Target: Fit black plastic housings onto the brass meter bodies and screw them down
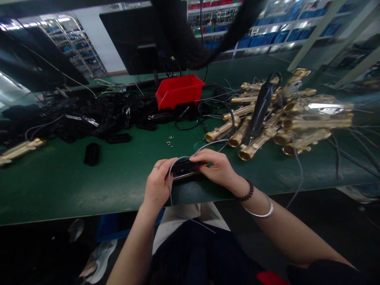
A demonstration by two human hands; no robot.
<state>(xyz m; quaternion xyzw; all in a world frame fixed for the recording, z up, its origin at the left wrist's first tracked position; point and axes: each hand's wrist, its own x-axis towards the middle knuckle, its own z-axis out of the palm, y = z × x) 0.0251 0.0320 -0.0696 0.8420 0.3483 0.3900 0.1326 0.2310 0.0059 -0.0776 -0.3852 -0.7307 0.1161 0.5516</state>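
Close to the bench's front edge, both my hands grip a black elongated housing (pixel 181 169) with a bright metal strip along its near side. My left hand (pixel 158 182) is closed around its left end, thumb on top. At the other end my right hand (pixel 216 166) pinches the housing, and a bit of brass shows by its fingers. A grey cable (pixel 171 174) arches over the housing, passes under my right fingers and hangs down past the edge. Beyond the hands, several tiny screws (pixel 170 141) lie on the green surface.
On the right lies a heap of brass pipe bodies (pixel 317 122) with trailing wires, and a black power screwdriver (pixel 261 107) hangs before it. A red bin (pixel 180 92) stands at the back. Black parts (pixel 109 114) pile up on the left, near a loose black cap (pixel 92 154).
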